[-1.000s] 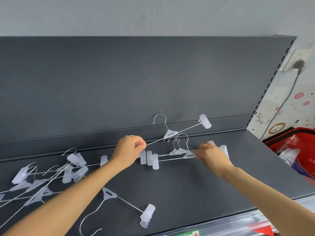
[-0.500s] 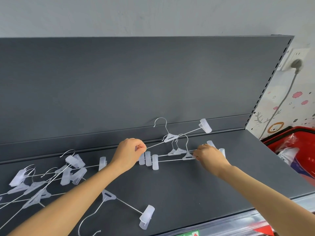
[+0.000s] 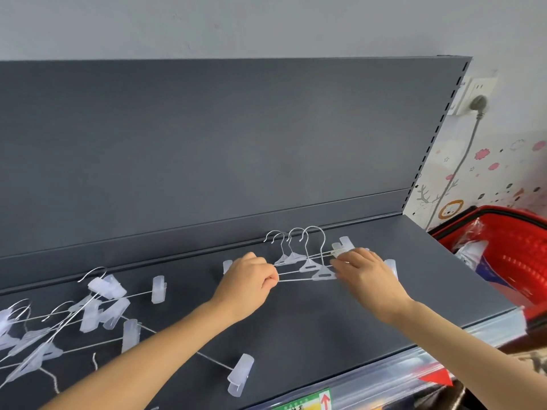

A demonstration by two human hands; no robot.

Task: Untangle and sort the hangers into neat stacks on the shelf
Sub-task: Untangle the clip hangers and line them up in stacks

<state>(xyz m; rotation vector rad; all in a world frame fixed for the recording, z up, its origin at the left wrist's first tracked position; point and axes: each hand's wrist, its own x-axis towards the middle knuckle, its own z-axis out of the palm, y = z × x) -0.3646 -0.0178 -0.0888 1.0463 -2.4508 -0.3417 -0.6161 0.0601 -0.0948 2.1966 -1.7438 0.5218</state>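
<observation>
A small stack of wire clip hangers lies near the back of the dark grey shelf, hooks pointing at the back panel. My left hand grips the left ends of their wire bars with curled fingers. My right hand rests on the right ends, fingers spread flat over the wires and clips. A tangled pile of hangers with translucent white clips covers the shelf's left side. One loose hanger lies under my left forearm near the front edge.
The shelf's tall grey back panel rises behind the hangers. A red plastic basket with bagged items stands to the right, beyond the shelf's end. A wall socket with a grey cable is at the upper right.
The hanger that my left hand held raised and tilted has come down onto the stack, its hook now lined up with the others. My right hand has flattened over the right ends.
</observation>
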